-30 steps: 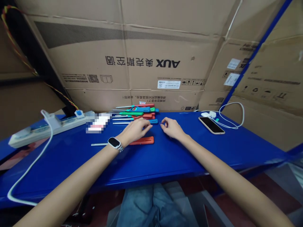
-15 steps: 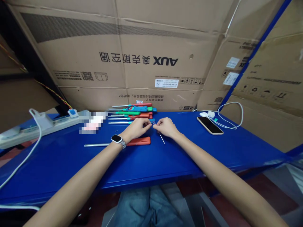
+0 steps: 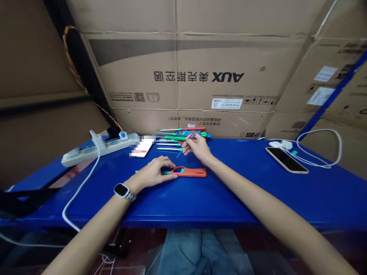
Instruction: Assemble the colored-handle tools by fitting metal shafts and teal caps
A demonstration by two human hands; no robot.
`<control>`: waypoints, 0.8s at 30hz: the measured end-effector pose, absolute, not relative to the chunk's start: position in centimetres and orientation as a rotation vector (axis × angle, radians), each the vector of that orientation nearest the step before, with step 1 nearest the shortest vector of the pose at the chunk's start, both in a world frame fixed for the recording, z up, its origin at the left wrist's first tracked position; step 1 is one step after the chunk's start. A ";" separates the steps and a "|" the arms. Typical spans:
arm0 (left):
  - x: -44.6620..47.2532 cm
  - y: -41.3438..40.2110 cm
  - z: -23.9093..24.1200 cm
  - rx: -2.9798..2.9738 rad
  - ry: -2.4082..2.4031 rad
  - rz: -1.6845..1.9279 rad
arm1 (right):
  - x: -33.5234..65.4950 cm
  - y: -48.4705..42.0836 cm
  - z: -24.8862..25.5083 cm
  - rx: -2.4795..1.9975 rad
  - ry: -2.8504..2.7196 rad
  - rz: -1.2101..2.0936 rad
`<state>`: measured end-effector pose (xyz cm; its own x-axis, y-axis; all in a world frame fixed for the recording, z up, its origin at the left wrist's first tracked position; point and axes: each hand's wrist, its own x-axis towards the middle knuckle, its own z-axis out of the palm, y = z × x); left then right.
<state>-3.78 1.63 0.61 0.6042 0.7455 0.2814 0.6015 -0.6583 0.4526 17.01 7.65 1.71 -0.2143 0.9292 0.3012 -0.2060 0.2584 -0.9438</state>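
Observation:
An orange long-nosed gas lighter [image 3: 195, 172] with a green trigger lies flat on the blue table, its handle to the right. My left hand [image 3: 156, 170] is at its neck, thumb on the near side and fingers curled over the far side, covering most of the metal tube. Beyond and above it, my right hand [image 3: 197, 148] holds a small screwdriver [image 3: 193, 135] by its purple handle, the thin shaft slanting down to the left. Behind my right hand lies a pile of lighters [image 3: 172, 138] in red, blue and green.
A white power strip [image 3: 94, 148] with plugs and a cable runs along the left. Beside it lies a partly blurred card [image 3: 146, 147]. To the right are a phone [image 3: 287, 159] and a white charging cable [image 3: 340, 147]. Cardboard [image 3: 200, 88] stands upright behind the table.
My hands have moved apart. The left came down to the orange lighter; the right now holds the screwdriver in a raised grip, tip turned to the left. The view has shifted left.

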 end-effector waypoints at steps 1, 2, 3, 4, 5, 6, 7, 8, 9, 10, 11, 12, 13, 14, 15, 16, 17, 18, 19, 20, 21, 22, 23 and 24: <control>-4.3 1.2 0.5 2.540 1.086 0.637 | 16.6 7.9 1.2 -0.735 -1.365 1.234; -4.7 0.9 0.4 2.543 1.091 0.639 | 16.3 8.0 0.8 -0.727 -1.368 1.227; -5.0 0.7 0.4 2.530 1.106 0.662 | 16.1 8.1 0.3 -0.718 -1.379 1.216; -5.3 0.7 0.5 2.509 1.128 0.703 | 16.0 8.1 -0.1 -0.708 -1.396 1.204; -5.6 0.8 0.6 2.482 1.160 0.762 | 15.9 8.1 -0.5 -0.695 -1.414 1.192; -5.9 0.9 0.7 2.452 1.205 0.832 | 15.9 8.0 -0.8 -0.683 -1.430 1.183; -6.1 1.1 0.9 2.420 1.262 0.903 | 15.9 8.0 -1.0 -0.673 -1.444 1.180; -6.2 1.4 1.0 2.389 1.325 0.969 | 15.8 7.9 -1.1 -0.665 -1.456 1.182; -6.3 1.5 1.1 2.364 1.387 1.020 | 15.8 7.9 -1.2 -0.660 -1.468 1.188; -6.4 1.7 1.1 2.344 1.445 1.054 | 15.7 7.9 -1.3 -0.655 -1.484 1.199; -6.4 1.8 1.0 2.330 1.492 1.075 | 15.5 7.9 -1.3 -0.652 -1.501 1.214; -6.4 1.8 1.0 2.324 1.528 1.088 | 15.3 8.0 -1.3 -0.652 -1.520 1.232; -6.3 1.8 0.9 2.322 1.556 1.100 | 15.1 8.0 -1.4 -0.656 -1.539 1.250; -6.2 1.7 0.8 2.322 1.580 1.110 | 14.9 8.1 -1.4 -0.663 -1.558 1.267; -6.2 1.7 0.7 2.323 1.600 1.118 | 14.8 8.1 -1.5 -0.671 -1.574 1.280; -6.1 1.6 0.6 2.323 1.616 1.124 | 14.7 8.2 -1.5 -0.678 -1.583 1.286; -6.1 1.6 0.6 2.325 1.626 1.125 | 14.7 8.2 -1.5 -0.681 -1.582 1.287; -6.1 1.6 0.5 2.328 1.630 1.127 | 14.8 8.2 -1.5 -0.680 -1.571 1.285; -6.0 1.6 0.5 2.330 1.627 1.132 | 15.1 8.1 -1.4 -0.676 -1.552 1.281; -6.0 1.6 0.6 2.330 1.617 1.147 | 15.5 8.0 -1.2 -0.672 -1.530 1.275; -5.9 1.6 0.7 2.328 1.595 1.166 | 16.0 7.9 -0.9 -0.670 -1.509 1.268; -5.7 1.5 0.8 2.327 1.556 1.179 | 16.7 7.7 -0.7 -0.672 -1.492 1.260; -5.3 1.5 1.0 2.339 1.496 1.172 | 17.4 7.5 -0.4 -0.678 -1.478 1.252; -4.8 1.4 1.2 2.366 1.418 1.140 | 18.2 7.2 -0.1 -0.688 -1.467 1.248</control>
